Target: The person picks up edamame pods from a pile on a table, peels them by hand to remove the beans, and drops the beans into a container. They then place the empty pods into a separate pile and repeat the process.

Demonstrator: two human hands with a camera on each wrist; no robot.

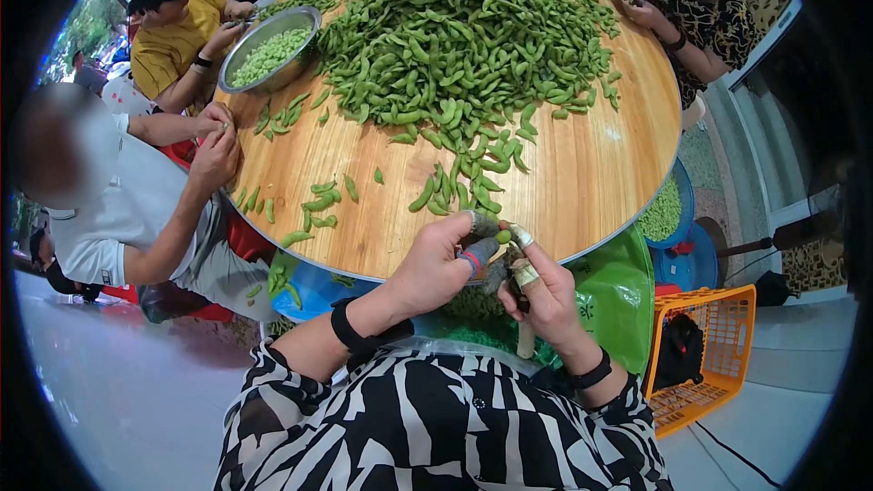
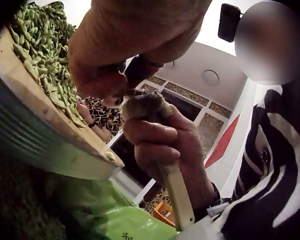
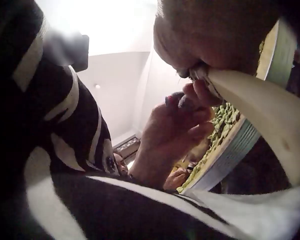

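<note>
Pinching a green pod (image 1: 503,237), the left hand (image 1: 436,264) is nearing the right hand (image 1: 548,298), which is clutching a pale handle (image 1: 526,340).

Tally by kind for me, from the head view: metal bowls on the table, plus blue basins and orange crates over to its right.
Metal bowl: 1
Blue basins: 2
Orange crate: 1
Total: 4
</note>
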